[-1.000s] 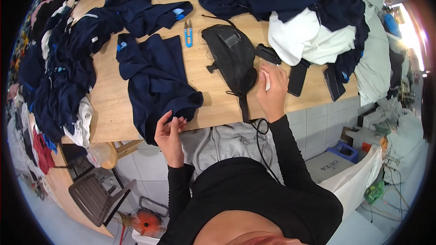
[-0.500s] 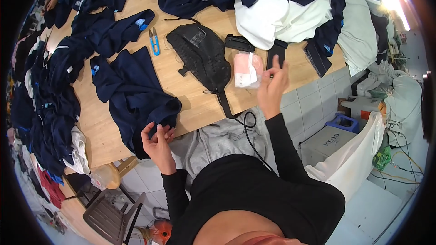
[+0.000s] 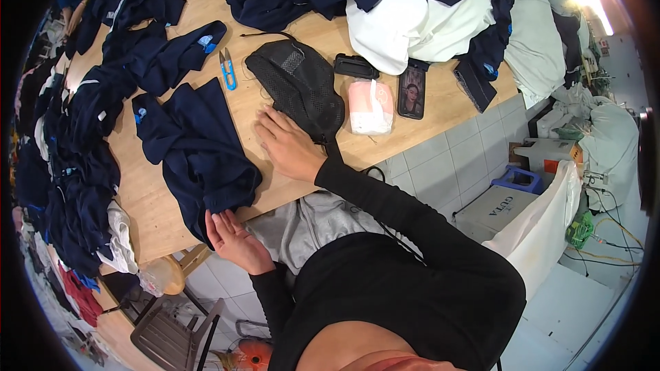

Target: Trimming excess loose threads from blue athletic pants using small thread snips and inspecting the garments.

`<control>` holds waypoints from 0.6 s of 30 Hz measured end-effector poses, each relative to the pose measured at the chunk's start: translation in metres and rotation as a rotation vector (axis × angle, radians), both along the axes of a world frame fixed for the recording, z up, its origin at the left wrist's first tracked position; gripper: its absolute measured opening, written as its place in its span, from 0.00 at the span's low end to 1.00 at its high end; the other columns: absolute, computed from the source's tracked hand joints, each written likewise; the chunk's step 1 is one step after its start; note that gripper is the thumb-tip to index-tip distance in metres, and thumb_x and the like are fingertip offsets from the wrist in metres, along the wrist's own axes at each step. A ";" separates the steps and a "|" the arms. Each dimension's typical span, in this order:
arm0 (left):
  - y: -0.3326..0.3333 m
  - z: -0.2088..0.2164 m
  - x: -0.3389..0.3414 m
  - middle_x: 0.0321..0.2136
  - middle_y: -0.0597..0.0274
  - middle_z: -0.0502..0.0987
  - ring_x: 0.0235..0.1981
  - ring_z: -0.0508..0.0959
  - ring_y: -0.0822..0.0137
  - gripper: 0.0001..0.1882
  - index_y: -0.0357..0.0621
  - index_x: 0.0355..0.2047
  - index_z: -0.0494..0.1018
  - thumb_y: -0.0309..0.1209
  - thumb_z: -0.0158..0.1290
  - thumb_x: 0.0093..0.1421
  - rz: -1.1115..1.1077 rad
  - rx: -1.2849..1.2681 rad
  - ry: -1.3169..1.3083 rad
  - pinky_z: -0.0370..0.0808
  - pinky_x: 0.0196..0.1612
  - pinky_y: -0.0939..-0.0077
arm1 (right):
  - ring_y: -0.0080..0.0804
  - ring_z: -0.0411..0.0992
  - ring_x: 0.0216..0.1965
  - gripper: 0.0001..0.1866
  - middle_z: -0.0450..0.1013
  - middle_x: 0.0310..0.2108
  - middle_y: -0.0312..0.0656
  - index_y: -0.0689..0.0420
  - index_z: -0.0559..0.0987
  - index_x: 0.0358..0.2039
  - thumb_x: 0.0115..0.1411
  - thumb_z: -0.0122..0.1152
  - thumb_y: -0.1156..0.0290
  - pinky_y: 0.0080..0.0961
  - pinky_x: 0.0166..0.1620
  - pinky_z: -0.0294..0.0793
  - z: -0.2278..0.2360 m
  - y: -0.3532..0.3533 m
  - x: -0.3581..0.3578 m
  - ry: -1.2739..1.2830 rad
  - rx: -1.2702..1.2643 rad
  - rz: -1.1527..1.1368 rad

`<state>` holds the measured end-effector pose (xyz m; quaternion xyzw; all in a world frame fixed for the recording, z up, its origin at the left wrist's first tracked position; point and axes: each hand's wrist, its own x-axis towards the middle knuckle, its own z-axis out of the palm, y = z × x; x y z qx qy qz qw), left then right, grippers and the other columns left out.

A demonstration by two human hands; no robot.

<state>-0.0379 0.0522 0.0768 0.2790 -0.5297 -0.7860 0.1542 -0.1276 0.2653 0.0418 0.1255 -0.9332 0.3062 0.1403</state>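
Note:
My left hand (image 3: 237,242) is at the near edge of a navy garment (image 3: 199,148), its extended fingers touching the cloth. The garment lies bunched on the wooden table (image 3: 155,216), with a small blue patch at its far left corner. My right hand (image 3: 289,144) rests spread on the tabletop, between this garment and a black mesh bag (image 3: 299,79). It holds nothing. Thread snips (image 3: 229,77) with blue handles lie beyond the garment. Right of the bag are a black case (image 3: 355,66), a pink pack (image 3: 370,108) in clear plastic and a phone (image 3: 411,93) with its screen lit.
Navy and white clothes (image 3: 419,24) are heaped at the far side. More navy garments (image 3: 79,185) cover the table's left. Another person's arm (image 3: 81,10) shows at far left. A grey garment (image 3: 292,227) lies over my lap. A brown chair (image 3: 168,333) stands lower left.
My right hand has swung left, from near the phone and pink pack to the table by the garment. The phone screen, dark before, is lit. My left hand has shifted slightly down.

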 end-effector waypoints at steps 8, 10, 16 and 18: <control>0.015 -0.003 -0.003 0.64 0.53 0.75 0.64 0.75 0.59 0.28 0.42 0.76 0.60 0.38 0.50 0.82 -0.154 0.292 0.147 0.69 0.72 0.63 | 0.62 0.64 0.74 0.25 0.71 0.66 0.63 0.70 0.76 0.61 0.64 0.59 0.74 0.51 0.73 0.66 0.016 -0.030 -0.049 0.104 0.000 -0.045; 0.013 0.003 -0.007 0.65 0.54 0.74 0.65 0.75 0.61 0.28 0.41 0.77 0.60 0.35 0.49 0.83 -0.117 0.292 0.161 0.69 0.72 0.64 | 0.62 0.63 0.75 0.28 0.71 0.67 0.63 0.74 0.76 0.62 0.62 0.56 0.76 0.53 0.76 0.63 -0.001 -0.019 -0.051 0.041 0.151 -0.038; -0.002 0.026 0.000 0.63 0.58 0.77 0.60 0.77 0.68 0.27 0.40 0.77 0.63 0.32 0.48 0.82 -0.001 0.152 0.215 0.73 0.67 0.70 | 0.60 0.63 0.76 0.27 0.66 0.73 0.63 0.72 0.73 0.67 0.70 0.56 0.75 0.50 0.78 0.60 -0.009 -0.023 -0.042 -0.025 0.090 0.052; 0.004 0.035 0.000 0.58 0.60 0.80 0.56 0.79 0.72 0.25 0.37 0.75 0.67 0.25 0.49 0.80 0.034 0.155 0.202 0.76 0.63 0.75 | 0.63 0.63 0.75 0.27 0.67 0.72 0.65 0.72 0.72 0.68 0.69 0.56 0.78 0.51 0.77 0.61 0.006 -0.033 -0.062 0.025 -0.025 0.063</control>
